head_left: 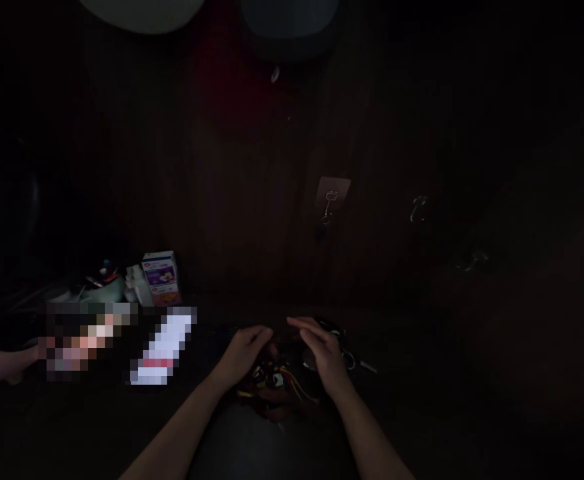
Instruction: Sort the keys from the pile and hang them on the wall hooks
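The picture is very dark. My left hand (246, 350) reaches in beside a tangle of thin yellow, red and dark cord-like strands (285, 380); its fingers are partly bent and apart, with some in shadow. Across from it, my right hand (323, 353) has its fingers stretched out and slightly bent, curving over the far right side of the pile. A gap lies between the two hands, and nothing can be seen gripped in either. Just right of my right hand lies a key (368, 367) beside a metal ring (349, 361). What the strands are, I cannot make out.
Another person's hand (9, 357) comes in from the left beside a blurred, lit screen (89, 343). A second bright blurred rectangle (165, 347) lies nearby. Behind stand a small printed box (161, 277) and a white bottle (138, 285). A wall hook (331, 197) holds a dark hanging item.
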Action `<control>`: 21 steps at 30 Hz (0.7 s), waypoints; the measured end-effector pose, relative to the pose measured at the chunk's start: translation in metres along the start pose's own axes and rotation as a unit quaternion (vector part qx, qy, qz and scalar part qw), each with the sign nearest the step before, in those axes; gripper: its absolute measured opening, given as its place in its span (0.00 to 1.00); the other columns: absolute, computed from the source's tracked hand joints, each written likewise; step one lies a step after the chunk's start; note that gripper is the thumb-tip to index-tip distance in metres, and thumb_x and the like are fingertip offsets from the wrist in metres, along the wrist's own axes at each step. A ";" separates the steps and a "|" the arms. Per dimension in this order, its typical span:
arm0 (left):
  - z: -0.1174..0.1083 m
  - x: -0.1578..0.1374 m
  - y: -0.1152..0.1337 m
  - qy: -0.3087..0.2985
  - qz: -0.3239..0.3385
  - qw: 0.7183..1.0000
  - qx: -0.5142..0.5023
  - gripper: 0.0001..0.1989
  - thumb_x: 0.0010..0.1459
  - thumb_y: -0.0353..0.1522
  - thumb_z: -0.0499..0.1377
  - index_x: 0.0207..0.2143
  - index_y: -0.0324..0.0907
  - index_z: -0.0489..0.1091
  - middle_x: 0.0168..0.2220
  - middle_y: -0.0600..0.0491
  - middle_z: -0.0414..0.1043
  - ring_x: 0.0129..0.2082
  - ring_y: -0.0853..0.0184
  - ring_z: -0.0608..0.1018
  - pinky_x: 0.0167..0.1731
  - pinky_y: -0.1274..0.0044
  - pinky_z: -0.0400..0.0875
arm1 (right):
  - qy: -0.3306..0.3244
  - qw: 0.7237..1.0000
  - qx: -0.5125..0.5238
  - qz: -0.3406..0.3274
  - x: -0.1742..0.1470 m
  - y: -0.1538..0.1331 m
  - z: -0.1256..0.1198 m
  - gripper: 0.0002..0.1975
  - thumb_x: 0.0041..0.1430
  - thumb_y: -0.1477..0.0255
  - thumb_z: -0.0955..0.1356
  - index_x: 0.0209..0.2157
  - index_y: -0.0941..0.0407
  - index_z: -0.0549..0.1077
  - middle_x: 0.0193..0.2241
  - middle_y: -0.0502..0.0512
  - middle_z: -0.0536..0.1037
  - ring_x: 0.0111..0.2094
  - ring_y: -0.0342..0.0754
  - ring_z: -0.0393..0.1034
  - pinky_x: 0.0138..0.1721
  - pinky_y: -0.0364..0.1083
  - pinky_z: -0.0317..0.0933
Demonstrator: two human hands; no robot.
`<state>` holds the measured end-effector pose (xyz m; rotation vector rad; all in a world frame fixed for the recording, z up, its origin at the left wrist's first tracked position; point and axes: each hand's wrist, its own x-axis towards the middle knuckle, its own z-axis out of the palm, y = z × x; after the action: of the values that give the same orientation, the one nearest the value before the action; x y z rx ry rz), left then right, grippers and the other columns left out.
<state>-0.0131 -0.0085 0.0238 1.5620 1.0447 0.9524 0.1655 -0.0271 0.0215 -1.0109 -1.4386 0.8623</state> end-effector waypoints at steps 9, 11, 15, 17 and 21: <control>0.002 0.004 -0.013 0.032 0.048 0.998 0.030 0.12 0.51 0.37 0.58 0.37 0.42 0.73 0.35 0.53 0.76 0.36 0.65 0.75 0.36 0.77 0.67 | -0.030 0.993 0.107 0.026 -0.002 0.001 0.003 0.15 0.56 0.61 0.64 0.41 0.52 0.76 0.43 0.56 0.73 0.42 0.52 0.70 0.44 0.49 0.63; 0.001 0.004 -0.014 0.042 0.047 0.997 0.046 0.12 0.53 0.38 0.56 0.37 0.43 0.74 0.34 0.54 0.76 0.35 0.65 0.75 0.36 0.77 0.67 | -0.029 0.994 0.107 0.025 -0.001 0.001 0.003 0.15 0.56 0.61 0.64 0.41 0.52 0.76 0.43 0.56 0.74 0.42 0.52 0.70 0.42 0.49 0.63; 0.001 0.003 -0.010 0.022 0.014 0.999 0.021 0.15 0.53 0.41 0.55 0.33 0.41 0.74 0.30 0.55 0.76 0.32 0.65 0.75 0.33 0.78 0.67 | -0.012 0.997 0.067 0.025 -0.001 0.002 0.002 0.15 0.56 0.62 0.64 0.42 0.51 0.76 0.42 0.56 0.75 0.39 0.50 0.70 0.37 0.46 0.63; 0.001 0.001 -0.006 -0.003 -0.014 1.000 -0.012 0.17 0.54 0.43 0.54 0.28 0.39 0.74 0.27 0.54 0.76 0.29 0.66 0.74 0.31 0.78 0.66 | -0.002 0.998 0.049 0.035 -0.001 0.002 0.001 0.16 0.56 0.61 0.64 0.43 0.51 0.75 0.40 0.55 0.75 0.38 0.49 0.69 0.37 0.46 0.62; 0.000 -0.001 0.001 -0.035 -0.045 0.997 -0.060 0.21 0.55 0.45 0.53 0.25 0.37 0.72 0.24 0.53 0.75 0.25 0.68 0.73 0.27 0.79 0.64 | 0.001 0.999 0.024 0.045 0.000 -0.001 0.002 0.16 0.55 0.61 0.65 0.43 0.51 0.75 0.34 0.53 0.75 0.36 0.48 0.69 0.36 0.45 0.61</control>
<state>-0.0137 -0.0098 0.0249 1.4278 0.9837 0.8759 0.1638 -0.0276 0.0219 -1.0477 -1.3733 0.9569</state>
